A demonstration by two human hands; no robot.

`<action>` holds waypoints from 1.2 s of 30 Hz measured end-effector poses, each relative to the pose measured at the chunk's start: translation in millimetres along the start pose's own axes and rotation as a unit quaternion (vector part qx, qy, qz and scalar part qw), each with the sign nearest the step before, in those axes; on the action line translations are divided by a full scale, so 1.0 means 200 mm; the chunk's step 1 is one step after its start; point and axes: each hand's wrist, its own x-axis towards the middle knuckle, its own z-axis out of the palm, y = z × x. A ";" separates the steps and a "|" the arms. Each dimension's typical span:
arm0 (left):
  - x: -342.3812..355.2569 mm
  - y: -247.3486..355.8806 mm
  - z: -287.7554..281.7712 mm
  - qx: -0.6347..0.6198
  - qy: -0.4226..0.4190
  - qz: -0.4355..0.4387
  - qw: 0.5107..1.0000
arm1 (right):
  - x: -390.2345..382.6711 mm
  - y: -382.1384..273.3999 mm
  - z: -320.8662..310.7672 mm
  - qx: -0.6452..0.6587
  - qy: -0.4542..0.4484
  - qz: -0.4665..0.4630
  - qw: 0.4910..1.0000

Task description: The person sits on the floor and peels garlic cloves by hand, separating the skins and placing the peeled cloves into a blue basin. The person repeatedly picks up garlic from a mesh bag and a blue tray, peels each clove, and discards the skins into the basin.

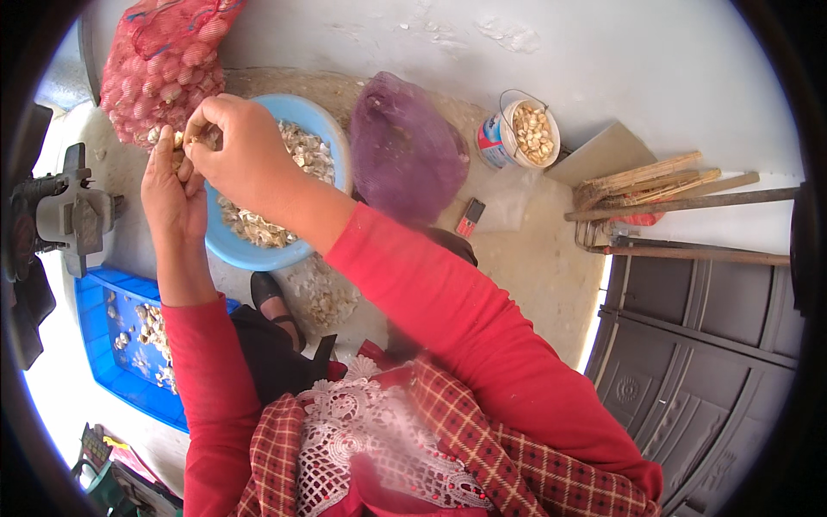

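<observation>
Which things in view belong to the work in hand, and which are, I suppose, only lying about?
Seem to belong:
garlic between left hand and right hand
red mesh sack of garlic
blue basin with husks
blue tray with garlic
bucket of cloves

Probably just lying about:
phone
clear plastic
long poles
purple mesh bag, contents unclear

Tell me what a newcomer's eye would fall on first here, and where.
Probably the bright red sleeves, which lead up to the left hand and right hand, together at upper left with small garlic pieces at the fingers. Next, the bulging red mesh sack in the top left corner, then the purple mesh bag right of the light-blue basin.
</observation>
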 end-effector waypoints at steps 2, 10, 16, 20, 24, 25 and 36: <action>0.00 0.01 -0.01 -0.028 0.016 -0.013 0.999 | -0.01 0.00 0.01 0.018 -0.010 0.022 1.000; -0.07 0.02 0.10 0.027 0.013 0.054 0.998 | 0.01 0.02 -0.01 -0.081 0.053 -0.023 0.995; -0.09 -0.01 0.11 0.081 -0.016 0.058 0.995 | 0.00 0.01 -0.01 -0.022 0.014 0.053 0.998; -0.09 -0.01 0.10 0.077 -0.034 0.058 0.995 | 0.01 0.01 -0.02 -0.006 0.011 0.062 0.998; -0.09 0.00 0.10 0.099 -0.047 0.048 0.993 | 0.03 0.03 -0.03 -0.009 0.014 0.055 0.998; -0.09 0.00 0.10 0.120 -0.047 0.053 0.990 | 0.03 0.03 -0.04 -0.013 0.018 0.045 0.999; -0.08 0.00 0.08 0.106 -0.072 0.027 0.991 | 0.02 -0.01 -0.06 -0.052 0.009 0.018 0.998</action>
